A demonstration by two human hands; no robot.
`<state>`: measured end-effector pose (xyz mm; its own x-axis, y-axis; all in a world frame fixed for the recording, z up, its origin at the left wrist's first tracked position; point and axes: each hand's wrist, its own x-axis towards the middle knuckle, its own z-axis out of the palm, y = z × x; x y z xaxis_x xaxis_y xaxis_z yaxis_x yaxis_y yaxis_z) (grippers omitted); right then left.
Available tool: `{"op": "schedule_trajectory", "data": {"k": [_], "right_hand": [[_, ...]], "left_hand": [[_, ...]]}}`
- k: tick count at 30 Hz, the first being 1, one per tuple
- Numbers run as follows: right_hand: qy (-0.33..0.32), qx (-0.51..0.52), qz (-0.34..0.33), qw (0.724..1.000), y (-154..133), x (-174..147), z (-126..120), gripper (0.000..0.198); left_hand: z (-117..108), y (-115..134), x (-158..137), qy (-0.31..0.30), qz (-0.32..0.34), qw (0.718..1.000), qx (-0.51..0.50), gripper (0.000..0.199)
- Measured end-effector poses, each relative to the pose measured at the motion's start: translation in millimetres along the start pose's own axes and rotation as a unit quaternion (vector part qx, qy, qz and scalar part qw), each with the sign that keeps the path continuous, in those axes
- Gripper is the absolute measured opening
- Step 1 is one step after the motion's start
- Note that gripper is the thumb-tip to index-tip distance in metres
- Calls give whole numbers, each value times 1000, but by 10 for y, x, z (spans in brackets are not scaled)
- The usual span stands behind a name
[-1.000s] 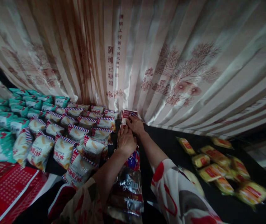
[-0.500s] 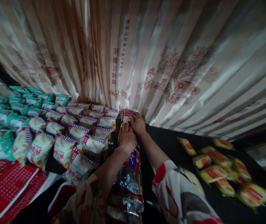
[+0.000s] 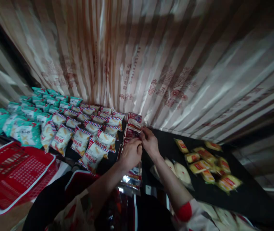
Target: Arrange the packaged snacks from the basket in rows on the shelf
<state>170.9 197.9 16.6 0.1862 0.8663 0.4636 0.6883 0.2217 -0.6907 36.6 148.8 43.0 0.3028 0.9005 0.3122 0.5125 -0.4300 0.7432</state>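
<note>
While a pleated curtain (image 3: 117, 57) hangs behind a black table (image 3: 250, 189), white snack bags (image 3: 93, 154) and yellow packs (image 3: 198, 166) flank, left and right, a row of dark red packets (image 3: 134, 121), as I view it remotely. The left hand (image 3: 131, 154) lies over the row, fingers curled close together; the right hand (image 3: 149, 142) bends its fingers at the row's right edge, whether pinching I cannot tell.

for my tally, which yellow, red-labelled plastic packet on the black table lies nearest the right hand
The leftmost yellow, red-labelled plastic packet; all the others in that scattered group lie farther from the right hand.
</note>
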Motion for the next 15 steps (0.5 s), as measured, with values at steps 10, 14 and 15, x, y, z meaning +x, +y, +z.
{"op": "schedule_trajectory", "data": {"k": [10,14,15], "right_hand": [[-167,154,-49,973,-1046,-2097,-335,22],[-420,61,48,904,-973,-2619,50,28],[-459,26,65,886,-922,-2712,159,28]], "left_hand": [[-459,-320,-2257,-137,-95,979,-116,23],[-397,-803,-2755,-218,-256,940,48,30],[-387,-905,-2804,-230,-290,926,76,33]]}}
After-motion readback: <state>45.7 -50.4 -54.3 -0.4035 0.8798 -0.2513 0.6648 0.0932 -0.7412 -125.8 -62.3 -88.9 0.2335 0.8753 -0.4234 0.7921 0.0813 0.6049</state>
